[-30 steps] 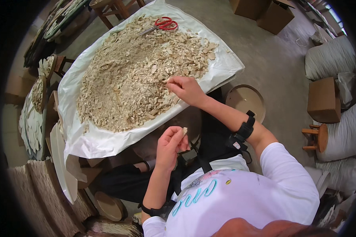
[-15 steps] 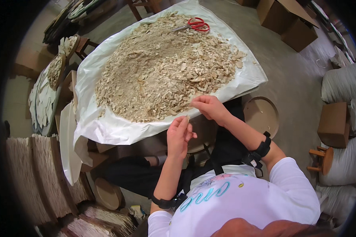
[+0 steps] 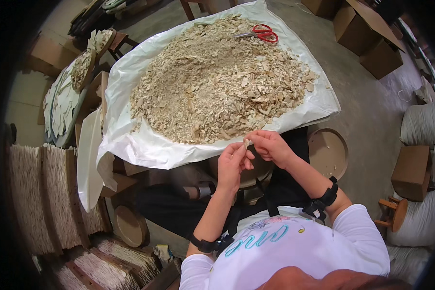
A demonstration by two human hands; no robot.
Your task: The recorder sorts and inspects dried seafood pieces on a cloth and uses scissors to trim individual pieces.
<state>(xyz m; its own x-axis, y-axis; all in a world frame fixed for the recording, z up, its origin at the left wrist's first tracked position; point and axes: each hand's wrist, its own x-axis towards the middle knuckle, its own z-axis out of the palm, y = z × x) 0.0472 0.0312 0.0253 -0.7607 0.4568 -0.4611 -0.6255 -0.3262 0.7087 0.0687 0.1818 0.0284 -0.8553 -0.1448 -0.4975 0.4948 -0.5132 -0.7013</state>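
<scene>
Close to the near edge of a white plastic sheet (image 3: 145, 153), my left hand (image 3: 231, 166) pinches a small pale flake (image 3: 247, 143). The fingertips of my right hand (image 3: 271, 149) are closed on the same flake from the other side, so both hands meet there. Just beyond them, a broad heap of beige, dry flakes and crumbs (image 3: 212, 89) covers most of the sheet. Scissors with red handles (image 3: 266, 34) lie on the far right part of the heap. What the flake is made of is too small to tell.
A round shallow tray (image 3: 340, 150) is on the floor at my right. Cardboard boxes (image 3: 367, 29) stand at the far right, and a small wooden stool (image 3: 396, 212) is nearer. Stacks of pale, ragged-edged sheets (image 3: 31, 198) and a white tub (image 3: 88, 169) are at the left.
My right hand has come away from the heap's edge to my left hand, and its fingertips now touch the flake. The whole view has shifted slightly.
</scene>
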